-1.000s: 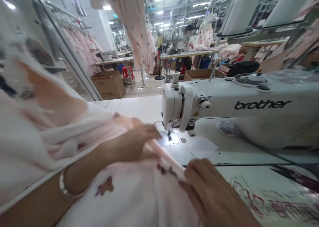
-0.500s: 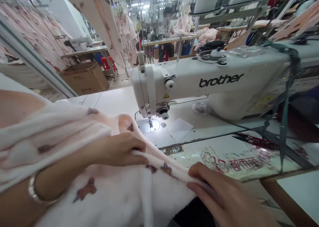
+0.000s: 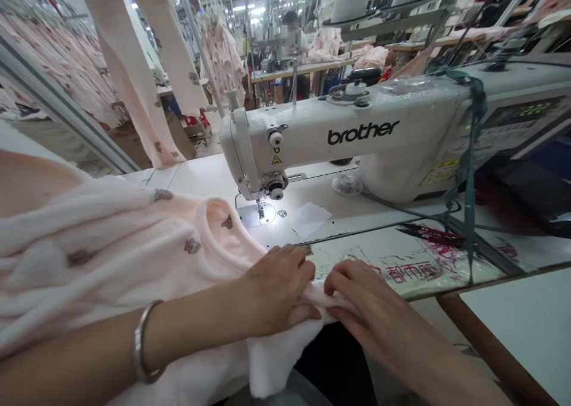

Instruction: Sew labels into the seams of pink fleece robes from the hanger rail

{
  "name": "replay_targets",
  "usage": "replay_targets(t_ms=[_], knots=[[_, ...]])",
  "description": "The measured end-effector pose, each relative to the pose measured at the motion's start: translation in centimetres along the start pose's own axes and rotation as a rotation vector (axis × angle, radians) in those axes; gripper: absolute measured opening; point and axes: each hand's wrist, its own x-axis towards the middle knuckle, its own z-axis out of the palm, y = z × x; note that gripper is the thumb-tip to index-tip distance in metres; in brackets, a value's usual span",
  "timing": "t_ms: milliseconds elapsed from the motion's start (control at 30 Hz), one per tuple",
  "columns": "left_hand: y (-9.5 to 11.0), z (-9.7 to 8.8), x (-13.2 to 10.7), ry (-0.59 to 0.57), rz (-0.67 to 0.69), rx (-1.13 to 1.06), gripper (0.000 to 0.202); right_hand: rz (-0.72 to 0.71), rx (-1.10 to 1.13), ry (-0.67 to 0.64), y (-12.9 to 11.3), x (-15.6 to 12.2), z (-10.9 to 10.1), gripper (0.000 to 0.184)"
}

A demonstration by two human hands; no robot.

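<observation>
A pale pink fleece garment (image 3: pixel 134 257) with small brown prints lies bunched over the white table and my left forearm. My left hand (image 3: pixel 276 290) is closed on the garment's edge near the table's front. My right hand (image 3: pixel 357 296) pinches the same edge just to its right; the two hands nearly touch. A white Brother sewing machine (image 3: pixel 357 135) stands behind them. Its needle and presser foot (image 3: pixel 260 210) sit a short way beyond my left hand, with no fabric under them.
A small white patch (image 3: pixel 307 219) lies on the table right of the needle plate. Red-handled snips (image 3: pixel 430 235) rest near a green strap (image 3: pixel 468 174) hanging from the machine. Pink garments hang at the back left, with cardboard boxes and other sewing stations behind.
My hands have come together at the fabric edge, the left sliding right along it toward the right. The camera view shifted, so the machine sits further left and higher.
</observation>
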Motion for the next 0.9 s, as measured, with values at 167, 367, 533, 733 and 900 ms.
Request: replay_targets(t_ms=[167, 367, 533, 733, 900], knots=[[-1.1, -0.3, 0.2, -0.107, 0.0, -0.227, 0.02, 0.013, 0.18, -0.035, -0.4, 1.1, -1.8, 0.007], [-4.8, -2.9, -2.8, -0.158, -0.235, -0.338, 0.034, 0.007, 0.335, -0.332, -1.6, 7.4, -2.9, 0.01], [-6.0, -3.2, -2.8, -0.161, -0.214, -0.339, 0.04, 0.014, 0.36, -0.445, -1.2, 10.6, -3.7, 0.01], [-5.5, -3.5, -2.2, -0.134, -0.253, -0.391, 0.042, 0.012, 0.373, -0.479, -0.8, 10.7, -4.7, 0.008], [-5.1, -3.7, -1.9, -0.109, -0.27, -0.46, 0.033, -0.008, 0.374, -0.414, -0.6, 10.5, -4.2, 0.007]])
